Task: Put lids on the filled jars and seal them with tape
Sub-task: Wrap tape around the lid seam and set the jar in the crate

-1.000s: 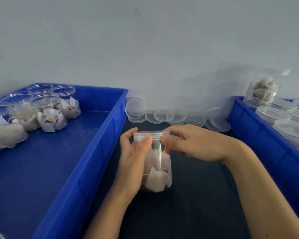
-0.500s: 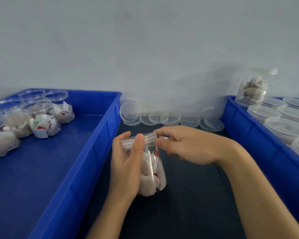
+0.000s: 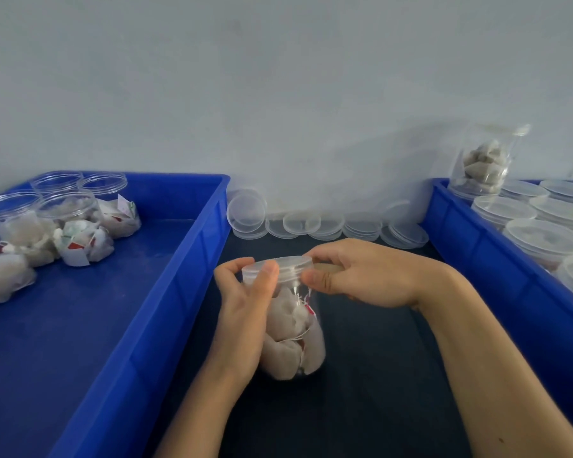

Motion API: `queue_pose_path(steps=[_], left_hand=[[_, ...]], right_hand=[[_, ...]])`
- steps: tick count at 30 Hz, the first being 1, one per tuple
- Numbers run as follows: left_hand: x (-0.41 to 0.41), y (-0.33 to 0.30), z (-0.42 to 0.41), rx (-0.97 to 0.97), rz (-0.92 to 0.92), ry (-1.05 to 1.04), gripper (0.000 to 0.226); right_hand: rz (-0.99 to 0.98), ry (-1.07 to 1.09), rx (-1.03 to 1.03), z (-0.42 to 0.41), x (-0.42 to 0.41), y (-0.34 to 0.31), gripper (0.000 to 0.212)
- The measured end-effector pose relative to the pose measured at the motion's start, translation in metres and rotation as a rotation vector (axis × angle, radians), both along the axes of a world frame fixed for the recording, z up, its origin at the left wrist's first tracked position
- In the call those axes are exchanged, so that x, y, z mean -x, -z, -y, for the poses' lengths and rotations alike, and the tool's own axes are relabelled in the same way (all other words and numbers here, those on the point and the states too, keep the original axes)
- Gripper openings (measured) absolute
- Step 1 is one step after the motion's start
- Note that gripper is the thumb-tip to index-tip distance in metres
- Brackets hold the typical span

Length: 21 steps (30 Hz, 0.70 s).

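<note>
since half a second ago the jar [image 3: 293,338] has tipped, its top leaning toward 11 o'clock, and the lid [image 3: 278,266] sits square on its mouth. left hand [image 3: 245,312] is wrapped closed around the jar's left wall, thumb on the lid rim. right hand [image 3: 361,276], at 3 o'clock of the lid, pinches something tan against the rim; what it is cannot be told. outward: loose lids [image 3: 311,223] at 12 o'clock, left bin [image 3: 166,292] at 9, right bin [image 3: 497,269] at 3.
</note>
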<state>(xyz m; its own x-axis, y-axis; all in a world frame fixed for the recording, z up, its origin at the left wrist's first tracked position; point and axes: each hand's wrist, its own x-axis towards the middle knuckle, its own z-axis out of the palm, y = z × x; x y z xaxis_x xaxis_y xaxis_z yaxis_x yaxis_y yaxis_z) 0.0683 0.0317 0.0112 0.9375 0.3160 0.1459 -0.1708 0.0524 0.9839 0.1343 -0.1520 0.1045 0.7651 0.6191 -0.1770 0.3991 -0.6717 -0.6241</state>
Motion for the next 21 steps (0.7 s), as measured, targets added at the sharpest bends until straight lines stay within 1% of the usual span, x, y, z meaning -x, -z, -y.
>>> queue_pose_path(steps=[3,4,6,7,8,11,15,19,21], left_hand=[[0.001,0.000,0.006,-0.105,0.052,-0.107,0.069],[0.001,0.000,0.007,-0.127,0.069,-0.108,0.072],[0.000,0.000,0.010,-0.149,0.076,-0.073,0.083],[0.000,0.001,0.009,-0.135,0.064,-0.059,0.086],[0.000,0.002,0.008,-0.108,0.055,-0.038,0.084],[0.000,0.001,0.003,-0.068,0.050,0.035,0.069],[0.002,-0.003,-0.005,-0.132,0.039,0.087,0.052],[0.004,-0.006,-0.008,-0.069,0.028,0.142,0.033],[0.004,-0.006,-0.008,-0.038,0.031,0.164,0.033]], right_hand=[[0.047,0.033,0.025,-0.001,0.001,-0.001,0.040],[0.072,0.028,0.033,-0.003,0.001,-0.001,0.042],[0.110,0.024,0.036,-0.008,0.004,-0.001,0.036],[0.109,0.027,0.040,-0.009,0.005,-0.002,0.035],[0.101,0.024,0.048,-0.009,0.006,-0.002,0.036],[0.059,0.022,0.080,-0.006,0.011,-0.005,0.042],[0.092,0.039,0.126,-0.004,0.016,-0.007,0.041],[0.081,0.060,0.109,-0.002,0.018,-0.007,0.044],[0.070,0.073,0.097,-0.002,0.018,-0.006,0.044]])
